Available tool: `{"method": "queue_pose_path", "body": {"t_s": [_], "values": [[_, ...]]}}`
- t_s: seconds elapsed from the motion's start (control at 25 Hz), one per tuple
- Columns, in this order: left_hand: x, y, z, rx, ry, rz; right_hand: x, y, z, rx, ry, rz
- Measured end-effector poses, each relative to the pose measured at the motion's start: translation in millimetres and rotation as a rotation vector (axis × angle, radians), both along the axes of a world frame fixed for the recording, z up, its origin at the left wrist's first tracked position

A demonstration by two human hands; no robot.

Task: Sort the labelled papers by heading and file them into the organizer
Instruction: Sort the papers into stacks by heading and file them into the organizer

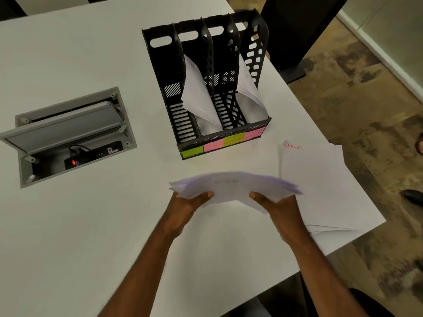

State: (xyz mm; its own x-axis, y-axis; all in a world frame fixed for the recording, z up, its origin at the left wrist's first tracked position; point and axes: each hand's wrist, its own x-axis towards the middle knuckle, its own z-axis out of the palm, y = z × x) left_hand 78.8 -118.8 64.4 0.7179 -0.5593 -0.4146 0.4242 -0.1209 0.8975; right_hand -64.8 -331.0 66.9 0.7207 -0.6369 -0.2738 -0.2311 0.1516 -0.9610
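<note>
A blurred stack of white papers is lifted above the table in front of me. My left hand grips its left edge and my right hand grips its right edge. Beyond it stands a black four-slot organizer with green, pink, yellow and pink labels along its front. Papers lean in its second slot and more papers in its fourth; the first and third slots look empty. To my right lies a pile of sheets with a top sheet headed FINANCE in red.
The white table has an open grey cable box set into it at the left, with a plug and red light inside. The table's right edge runs close to the FINANCE pile. A dark chair and someone's shoes are on the floor.
</note>
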Motion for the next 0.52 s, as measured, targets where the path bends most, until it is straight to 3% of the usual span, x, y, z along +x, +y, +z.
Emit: {"method": "queue_pose_path", "body": {"t_s": [0.28, 0.52], "values": [[-18, -10, -7, 0.032, -0.096, -0.069, -6, 14, -16, 0.013, 0.048, -0.039], [-13, -17, 5, -0.02, -0.123, 0.001, -6, 9, -7, -0.027, -0.043, -0.06]]}}
